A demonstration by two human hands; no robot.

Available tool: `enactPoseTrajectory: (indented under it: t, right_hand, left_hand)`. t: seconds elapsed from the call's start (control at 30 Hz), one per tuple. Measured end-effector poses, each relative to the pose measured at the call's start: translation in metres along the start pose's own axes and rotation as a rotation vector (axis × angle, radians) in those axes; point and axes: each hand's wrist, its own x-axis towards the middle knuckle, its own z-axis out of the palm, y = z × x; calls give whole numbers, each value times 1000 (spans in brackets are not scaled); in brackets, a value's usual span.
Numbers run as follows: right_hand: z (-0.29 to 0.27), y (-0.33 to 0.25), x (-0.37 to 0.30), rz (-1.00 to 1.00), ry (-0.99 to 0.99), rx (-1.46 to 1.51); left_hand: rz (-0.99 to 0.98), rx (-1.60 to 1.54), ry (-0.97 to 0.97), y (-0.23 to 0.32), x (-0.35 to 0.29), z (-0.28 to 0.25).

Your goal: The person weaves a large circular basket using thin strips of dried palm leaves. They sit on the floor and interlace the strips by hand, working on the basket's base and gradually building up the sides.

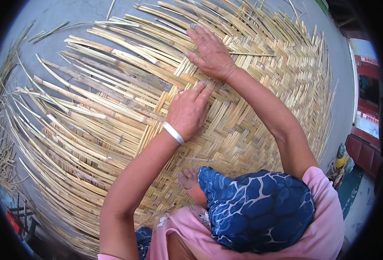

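A large mat [247, 117] of flattened pale reed strips, woven in a zigzag pattern, spreads beneath my hands. Toward the left, long loose reed strips [113, 82] fan out from its edge. My left hand [187, 110], with a white bangle [173, 132] at the wrist, rests on the border between weave and loose strips. Its fingers are bent close together over the strips, and their tips are partly hidden. Farther up the same border, my right hand [212, 54] lies with its thumb and fingers spread across the strips, gripping nothing visible.
My bare foot [189, 178] rests on the woven part, beside a blue patterned knee [260, 208]. Scraps of reed [5, 160] lie on the grey floor [31, 63] at the left. Dark red furniture [364, 149] and a small heap of bags [342, 162] stand at the right.
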Motion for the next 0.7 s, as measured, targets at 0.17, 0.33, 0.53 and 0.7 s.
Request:
enactPoseTrajectory:
  t: [0.17, 0.33, 0.53, 0.7]
  right_hand:
    - [0, -12, -42, 22, -188, -96]
    - [-11, -17, -51, 45, -231, -154]
    - [-19, -53, -72, 71, -237, -229]
    - [-36, -163, -118, -291, -236, 15]
  left_hand:
    - [1, 86, -144, 7, -146, -54]
    - [-76, 342, -437, 14, -309, -135]
    - [-635, 417, -622, 67, -469, -167]
    - [-930, 396, -308, 77, -560, -101]
